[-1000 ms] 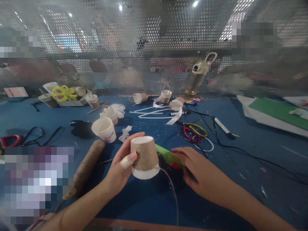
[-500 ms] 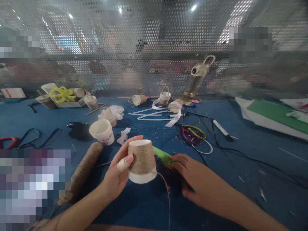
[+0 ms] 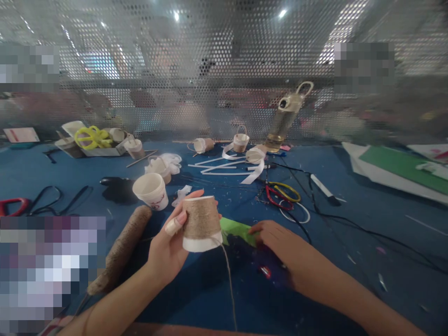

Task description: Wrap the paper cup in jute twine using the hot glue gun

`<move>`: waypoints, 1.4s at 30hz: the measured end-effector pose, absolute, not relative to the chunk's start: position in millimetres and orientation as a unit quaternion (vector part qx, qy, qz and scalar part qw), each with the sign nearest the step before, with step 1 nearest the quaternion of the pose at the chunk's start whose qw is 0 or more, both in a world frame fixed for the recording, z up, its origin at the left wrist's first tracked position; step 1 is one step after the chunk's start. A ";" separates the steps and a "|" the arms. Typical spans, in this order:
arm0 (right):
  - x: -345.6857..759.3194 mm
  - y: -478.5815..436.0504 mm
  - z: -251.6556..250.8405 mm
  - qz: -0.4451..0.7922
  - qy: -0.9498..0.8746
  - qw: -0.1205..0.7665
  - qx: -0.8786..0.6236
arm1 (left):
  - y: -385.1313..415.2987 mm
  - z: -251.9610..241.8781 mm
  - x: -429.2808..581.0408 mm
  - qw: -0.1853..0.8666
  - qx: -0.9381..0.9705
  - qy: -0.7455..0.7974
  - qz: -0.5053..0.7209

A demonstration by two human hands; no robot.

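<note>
My left hand (image 3: pixel 171 240) is wrapped round a paper cup (image 3: pixel 202 245), tilted with its white rim downward. Brown twine (image 3: pixel 201 217) is wound round most of the cup, leaving a white band bare at the rim. A loose end of twine (image 3: pixel 229 275) hangs from there toward the table's front edge. My right hand (image 3: pixel 276 242) is closed, with its fingertips at a green sheet (image 3: pixel 238 231). Beneath that hand is a dark bluish object with a red spot (image 3: pixel 265 271), largely in shadow. What its fingers grip is hidden.
Left of the cup lie a thick twine roll (image 3: pixel 121 249) and a white paper cup (image 3: pixel 151 191). Small twine-covered baskets (image 3: pixel 241 141), white sticks (image 3: pixel 229 173) and a water bottle (image 3: pixel 285 119) are farther back. Cords and coloured loops (image 3: pixel 285 195) lie right of centre.
The cup in my left hand has moved slightly left and up, its loose twine swinging left. More of the green sheet shows, and the red spot appears farther right beneath my right hand.
</note>
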State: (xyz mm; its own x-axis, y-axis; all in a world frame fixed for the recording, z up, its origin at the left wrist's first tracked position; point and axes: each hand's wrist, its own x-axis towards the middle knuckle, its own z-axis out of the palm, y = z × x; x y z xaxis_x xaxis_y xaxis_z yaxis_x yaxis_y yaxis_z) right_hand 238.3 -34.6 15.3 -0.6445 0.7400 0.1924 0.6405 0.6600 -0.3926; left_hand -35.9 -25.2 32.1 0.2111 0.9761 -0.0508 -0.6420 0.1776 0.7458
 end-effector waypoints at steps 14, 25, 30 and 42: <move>244.7 -35.0 18.0 0.159 -0.825 0.291 -0.457 | -14.5 37.4 -28.1 0.678 0.189 0.339 0.624; 237.1 -42.6 22.3 0.236 -0.809 0.375 -0.387 | -22.5 26.8 -29.4 0.736 0.247 0.363 0.515; 234.7 -46.5 21.5 0.242 -0.813 0.367 -0.382 | -22.4 25.8 -28.5 0.745 0.275 0.346 0.500; 235.8 -49.8 23.2 0.197 -0.826 0.367 -0.379 | -24.1 23.9 -29.8 0.724 0.325 0.349 0.499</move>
